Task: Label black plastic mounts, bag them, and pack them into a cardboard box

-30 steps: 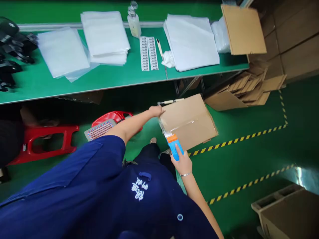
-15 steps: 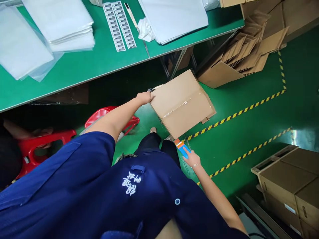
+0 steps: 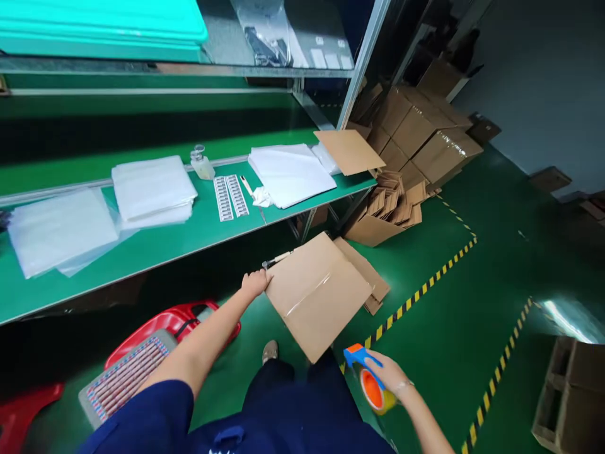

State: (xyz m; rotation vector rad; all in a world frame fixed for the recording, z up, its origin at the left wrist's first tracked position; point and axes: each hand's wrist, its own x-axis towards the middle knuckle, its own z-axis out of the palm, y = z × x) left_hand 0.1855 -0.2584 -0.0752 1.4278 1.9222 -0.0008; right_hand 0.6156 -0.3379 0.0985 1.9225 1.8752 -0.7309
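My left hand (image 3: 255, 284) is closed on the left corner of a cardboard box (image 3: 317, 293), which is tilted in front of my legs. A shiny strip of clear tape (image 3: 308, 294) runs along the box's face. Beside the fingers, at the box's upper edge, shows a slim tool with a dark end and a pale handle (image 3: 278, 260); whether the hand touches it I cannot tell. Off the box's near right side, my right hand (image 3: 388, 372) grips a blue and orange tape dispenser (image 3: 371, 372) carrying a roll of tape.
More flat cardboard (image 3: 373, 280) lies behind the box. The green workbench (image 3: 189, 249) bears stacks of white sheets, label strips and a pump bottle. A red stool (image 3: 151, 328) stands at left. Cardboard pieces fill a carton (image 3: 373, 230); a pallet (image 3: 551, 391) stands at right beyond striped floor tape.
My view has tipped up, showing the shelf. The box has turned and come away from the cardboard behind it. My right hand has moved right with the dispenser, whose roll now shows.
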